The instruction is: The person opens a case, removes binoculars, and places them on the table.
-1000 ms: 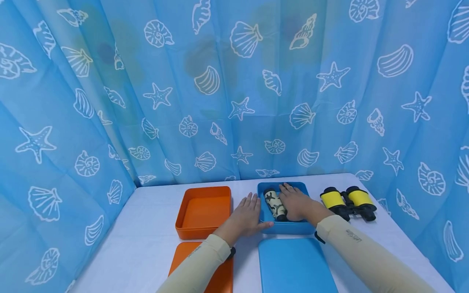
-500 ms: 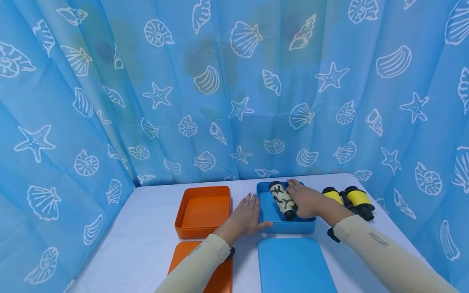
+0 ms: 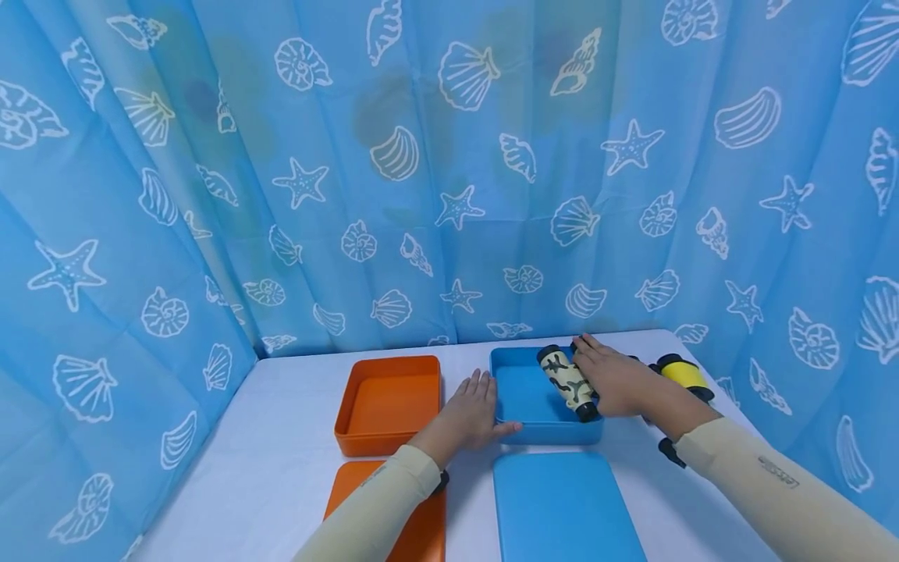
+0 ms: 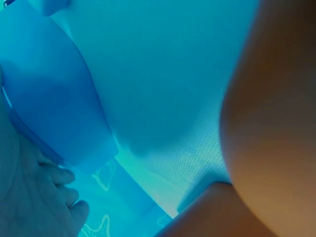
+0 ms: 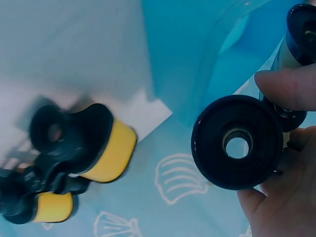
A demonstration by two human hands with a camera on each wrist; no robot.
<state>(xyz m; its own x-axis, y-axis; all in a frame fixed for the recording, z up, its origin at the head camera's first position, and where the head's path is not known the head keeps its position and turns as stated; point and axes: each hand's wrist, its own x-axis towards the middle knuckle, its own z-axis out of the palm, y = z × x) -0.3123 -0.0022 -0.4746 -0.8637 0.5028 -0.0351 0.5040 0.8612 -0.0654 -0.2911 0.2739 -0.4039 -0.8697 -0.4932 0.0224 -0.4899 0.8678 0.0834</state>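
A pair of camouflage binoculars [image 3: 565, 382] hangs tilted over the right part of the blue box [image 3: 551, 432]. My right hand [image 3: 618, 384] grips it from the right side, covering its other barrel in the head view. From the right wrist camera, the round black end of the binoculars [image 5: 210, 163] shows, with thumb and fingers about the middle. My left hand [image 3: 469, 410] lies with straight fingers against the left wall of the blue box, thumb along its front. Yellow-and-black binoculars [image 5: 116, 150] rest on the table to the right, partly hidden behind my right hand in the head view.
Left of the blue box stands an orange box [image 3: 386, 446]. In front of the boxes lie an orange lid [image 3: 354, 482] and a blue lid [image 3: 565, 507]. A blue shell-patterned curtain [image 3: 421, 203] encloses the white-covered table [image 3: 260, 453] at the back and sides.
My right hand has lifted the camouflage binoculars from the floor of the blue box and moved them right, towards its right wall. My left hand has stayed at the left wall.
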